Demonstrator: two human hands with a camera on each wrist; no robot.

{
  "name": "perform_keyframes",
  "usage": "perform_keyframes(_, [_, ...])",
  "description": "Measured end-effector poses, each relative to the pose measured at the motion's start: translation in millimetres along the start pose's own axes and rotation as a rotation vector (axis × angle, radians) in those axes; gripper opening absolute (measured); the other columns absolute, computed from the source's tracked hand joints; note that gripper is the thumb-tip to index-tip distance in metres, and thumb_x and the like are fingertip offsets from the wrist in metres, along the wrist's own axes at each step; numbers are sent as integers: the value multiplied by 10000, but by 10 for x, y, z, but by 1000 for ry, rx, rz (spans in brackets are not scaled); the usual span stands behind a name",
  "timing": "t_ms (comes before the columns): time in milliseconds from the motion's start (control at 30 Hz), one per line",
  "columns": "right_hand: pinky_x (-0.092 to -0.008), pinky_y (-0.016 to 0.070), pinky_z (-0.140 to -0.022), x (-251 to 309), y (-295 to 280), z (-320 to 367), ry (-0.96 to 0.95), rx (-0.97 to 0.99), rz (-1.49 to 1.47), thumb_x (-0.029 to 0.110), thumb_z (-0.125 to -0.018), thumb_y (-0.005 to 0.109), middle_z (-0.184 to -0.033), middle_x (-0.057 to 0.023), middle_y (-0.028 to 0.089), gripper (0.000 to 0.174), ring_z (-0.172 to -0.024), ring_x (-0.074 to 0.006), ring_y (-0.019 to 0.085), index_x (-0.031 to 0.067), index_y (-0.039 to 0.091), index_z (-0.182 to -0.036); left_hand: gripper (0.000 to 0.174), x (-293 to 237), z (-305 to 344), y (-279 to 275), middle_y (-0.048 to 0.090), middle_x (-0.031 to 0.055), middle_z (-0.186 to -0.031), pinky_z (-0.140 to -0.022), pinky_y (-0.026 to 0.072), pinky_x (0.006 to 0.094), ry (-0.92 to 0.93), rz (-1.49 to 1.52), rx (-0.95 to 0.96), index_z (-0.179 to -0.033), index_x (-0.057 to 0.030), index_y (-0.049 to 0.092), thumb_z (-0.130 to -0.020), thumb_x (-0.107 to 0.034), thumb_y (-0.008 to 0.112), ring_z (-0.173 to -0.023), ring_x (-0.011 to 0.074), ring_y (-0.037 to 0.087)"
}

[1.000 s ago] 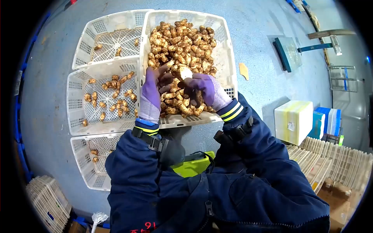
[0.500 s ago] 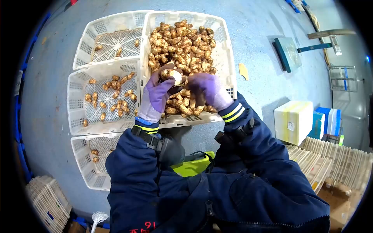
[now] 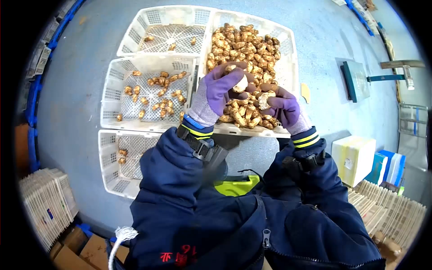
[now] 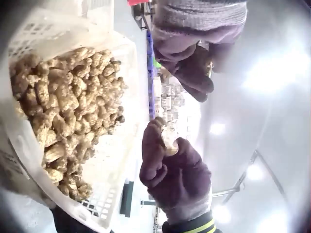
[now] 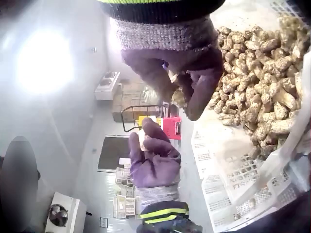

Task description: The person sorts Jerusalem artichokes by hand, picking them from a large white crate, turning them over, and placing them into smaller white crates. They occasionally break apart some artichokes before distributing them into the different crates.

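Note:
Both hands wear purple gloves and are raised over a large white crate (image 3: pixel 293 54) heaped with brown, knobbly mushrooms (image 3: pixel 245 45). My left hand (image 3: pixel 213 92) grips a mushroom (image 3: pixel 241 85) with its pale, smooth side facing right. A little to the right, my right hand (image 3: pixel 288 109) pinches a smaller, rough, whitish mushroom (image 3: pixel 264 100) between thumb and fingers. The two held pieces are apart from each other. In the left wrist view the right hand's mushroom (image 4: pixel 168 140) stands up from the fingertips. Fingers partly cover the left hand's mushroom (image 5: pixel 143 139) in the right wrist view.
Left of the large crate stand three more white crates: an upper one (image 3: pixel 130 38), a middle one (image 3: pixel 108 99) and a lower one (image 3: pixel 105 162), each with a few mushrooms. A platform scale (image 3: pixel 357 81) and a white foam box (image 3: pixel 353 159) stand at right.
Earlier both hands were at one mushroom; then the left hand held it while the right hand blurred beside it. Now the right hand pinches a separate piece. The head view has shifted, moving the crates rightward.

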State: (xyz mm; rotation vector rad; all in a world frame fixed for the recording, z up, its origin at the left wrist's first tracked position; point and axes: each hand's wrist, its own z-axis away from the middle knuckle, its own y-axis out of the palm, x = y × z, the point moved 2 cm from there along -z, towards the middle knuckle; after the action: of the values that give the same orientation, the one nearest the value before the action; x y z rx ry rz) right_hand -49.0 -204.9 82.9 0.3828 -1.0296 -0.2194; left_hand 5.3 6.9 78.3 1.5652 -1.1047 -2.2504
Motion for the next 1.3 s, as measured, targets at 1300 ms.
perform_keyframes(1300, [-402, 514, -803, 289, -753, -84, -134, -118, 1342, 282, -868, 575, -1025, -162, 673, 337, -936, -318, 640, 92, 645, -1137, 383, 110, -337, -890, 618, 209, -969, -700, 597, 367, 4, 212, -343, -1065, 36, 525, -923, -312, 600, -857, 309, 662])
